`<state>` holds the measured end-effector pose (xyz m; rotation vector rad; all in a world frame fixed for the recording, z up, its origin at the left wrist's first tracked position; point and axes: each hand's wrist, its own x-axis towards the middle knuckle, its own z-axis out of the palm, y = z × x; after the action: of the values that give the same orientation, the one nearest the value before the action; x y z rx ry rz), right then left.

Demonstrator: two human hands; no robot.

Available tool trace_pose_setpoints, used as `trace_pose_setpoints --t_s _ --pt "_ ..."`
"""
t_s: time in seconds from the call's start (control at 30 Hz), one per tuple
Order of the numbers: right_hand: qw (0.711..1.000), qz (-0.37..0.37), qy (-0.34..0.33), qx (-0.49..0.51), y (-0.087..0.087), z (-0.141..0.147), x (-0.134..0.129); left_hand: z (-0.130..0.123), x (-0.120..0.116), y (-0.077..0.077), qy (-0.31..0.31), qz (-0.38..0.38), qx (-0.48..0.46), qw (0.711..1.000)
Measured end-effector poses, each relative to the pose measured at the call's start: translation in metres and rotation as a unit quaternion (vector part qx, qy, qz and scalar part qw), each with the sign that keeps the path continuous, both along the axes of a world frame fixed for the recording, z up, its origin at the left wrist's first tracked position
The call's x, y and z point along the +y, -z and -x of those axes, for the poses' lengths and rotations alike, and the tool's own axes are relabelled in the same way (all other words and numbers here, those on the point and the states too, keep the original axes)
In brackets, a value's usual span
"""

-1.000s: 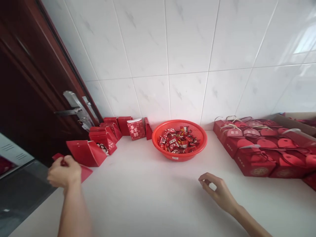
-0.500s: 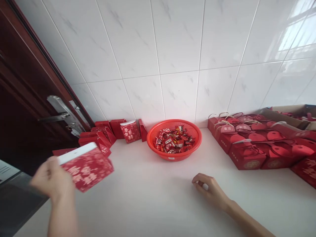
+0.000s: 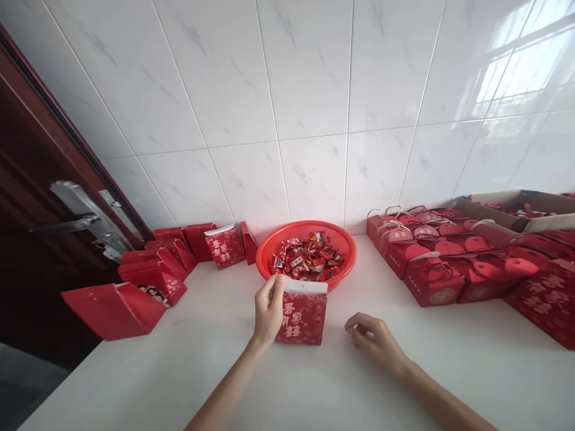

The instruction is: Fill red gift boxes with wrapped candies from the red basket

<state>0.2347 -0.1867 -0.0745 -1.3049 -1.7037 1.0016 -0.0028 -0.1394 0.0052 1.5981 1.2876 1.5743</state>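
Left hand (image 3: 268, 308) pinches a red packet (image 3: 303, 317) before a candy basket (image 3: 306, 284); right hand (image 3: 375, 340), fingers loosely curled, rests empty.

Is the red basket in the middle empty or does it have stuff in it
It's partly full: wrapped sweets lie heaped inside the red basket, below its rim.

On the bench (image 3: 202, 347), the basket (image 3: 351, 254) sits near the middle, close to the wall (image 3: 233, 90) behind, with sweets (image 3: 309, 257) in it. One packet (image 3: 303, 320) is before the basket—between the left hand (image 3: 268, 308) and the right hand (image 3: 375, 340). More packets (image 3: 114, 308) line the left side, beside the door (image 3: 40, 275), and continue along the wall towards the basket. Boxes (image 3: 433, 287) fill the right; cartons (image 3: 557, 222) lie behind them.
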Motion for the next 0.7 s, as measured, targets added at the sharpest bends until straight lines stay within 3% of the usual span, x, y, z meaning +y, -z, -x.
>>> trace_pose_setpoints --t_s 0.1,0.2,0.3,0.4,0.47,0.53,0.6,0.7 --pt "1.000 0.002 0.008 0.007 0.002 0.000 0.002 0.003 -0.001 0.009 0.017 0.013 0.009 1.000" --pt "0.998 -0.054 0.023 0.003 -0.009 0.001 0.009 0.010 -0.001 0.008 0.042 0.018 0.014 0.999" --pt "0.986 -0.163 0.041 -0.008 -0.040 0.002 0.030 0.018 0.002 -0.001 0.079 0.004 0.018 0.997" --pt "0.973 -0.223 0.030 -0.046 -0.079 0.003 0.065 0.023 0.009 -0.015 0.086 -0.018 0.030 0.996" --pt "0.973 -0.200 -0.024 -0.109 -0.098 0.005 0.092 0.025 0.018 -0.024 0.101 -0.020 0.038 0.994" --pt "0.979 -0.106 -0.093 -0.151 -0.107 0.007 0.118 0.026 0.032 -0.032 0.127 -0.010 0.043 0.991" --pt "0.977 -0.058 -0.130 -0.158 -0.107 0.012 0.141 0.025 0.050 -0.037 0.158 0.009 0.049 0.986" --pt "0.982 -0.045 -0.130 -0.133 -0.098 0.020 0.163 0.021 0.080 -0.038 0.201 0.050 0.075 0.975"
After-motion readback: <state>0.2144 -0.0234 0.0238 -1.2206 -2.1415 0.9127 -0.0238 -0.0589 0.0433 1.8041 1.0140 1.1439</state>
